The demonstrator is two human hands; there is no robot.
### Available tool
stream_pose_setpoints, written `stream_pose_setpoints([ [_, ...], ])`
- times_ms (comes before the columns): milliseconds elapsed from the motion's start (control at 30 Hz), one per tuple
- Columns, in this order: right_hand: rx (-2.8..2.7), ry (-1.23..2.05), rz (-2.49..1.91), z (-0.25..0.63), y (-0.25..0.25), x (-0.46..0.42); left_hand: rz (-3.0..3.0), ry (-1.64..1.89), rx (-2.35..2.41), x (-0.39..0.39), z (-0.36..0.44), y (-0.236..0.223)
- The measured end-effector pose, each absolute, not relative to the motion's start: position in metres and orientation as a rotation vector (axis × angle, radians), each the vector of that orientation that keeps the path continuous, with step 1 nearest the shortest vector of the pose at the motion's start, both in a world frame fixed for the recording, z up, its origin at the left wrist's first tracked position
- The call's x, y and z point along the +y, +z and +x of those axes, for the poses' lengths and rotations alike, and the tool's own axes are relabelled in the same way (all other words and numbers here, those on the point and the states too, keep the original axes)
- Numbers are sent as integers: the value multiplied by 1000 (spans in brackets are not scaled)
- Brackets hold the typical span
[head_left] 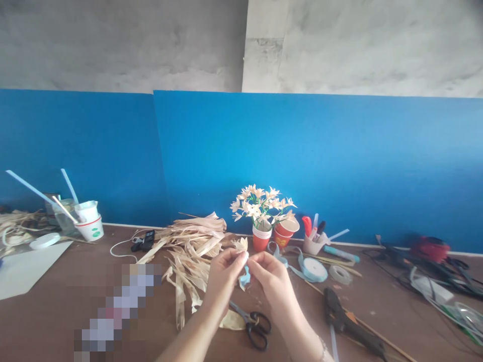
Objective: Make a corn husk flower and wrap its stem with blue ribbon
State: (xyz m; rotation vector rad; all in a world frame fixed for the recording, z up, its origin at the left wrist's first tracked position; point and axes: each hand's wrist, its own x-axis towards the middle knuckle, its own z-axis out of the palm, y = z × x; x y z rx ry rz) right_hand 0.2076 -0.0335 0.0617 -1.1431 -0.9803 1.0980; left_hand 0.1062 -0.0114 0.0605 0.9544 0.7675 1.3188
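Between the fingertips of my left hand [225, 269] is a pale corn-husk flower [240, 244], its petals pointing up. My right hand [268, 274] meets it from the other side in a closed pinch; what lies in that pinch is mostly hidden. A short piece of light-blue ribbon [245, 278] hangs between the two hands, just below the fingertips. Black-handled scissors [258, 329] lie on the table under my wrists. Dried corn husks [196, 244] are heaped to the left of my hands.
Finished husk flowers [260, 203] stand in paper cups at the back, with a red cup [286, 233] beside them. A ribbon roll [314, 270], tape roll [340, 274] and glue gun [349, 324] lie right. White cups [89, 228] stand far left; cables [400, 269] far right.
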Motion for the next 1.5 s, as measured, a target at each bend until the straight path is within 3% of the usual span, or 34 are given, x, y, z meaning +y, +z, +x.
stream_pose_setpoints([
  [300,-1148,1153,-1163,216,72,-37,848,1128,569,-3,92,60],
  [567,-1717,116,-1140,225,50,-22,439,834,621,17,92,40],
  [700,-1856,-28,-1124,229,39,-13,407,736,642,19,98,29],
  [833,-1887,13,-1187,235,41,-12,596,692,691,17,100,27],
  [1033,-1825,70,-1409,249,52,-13,1001,964,890,8,96,44],
  [1233,-1619,445,-1447,248,54,-15,1112,871,781,-2,100,48],
  [1500,-1496,924,-1293,251,57,-17,1279,1011,854,3,101,45],
])
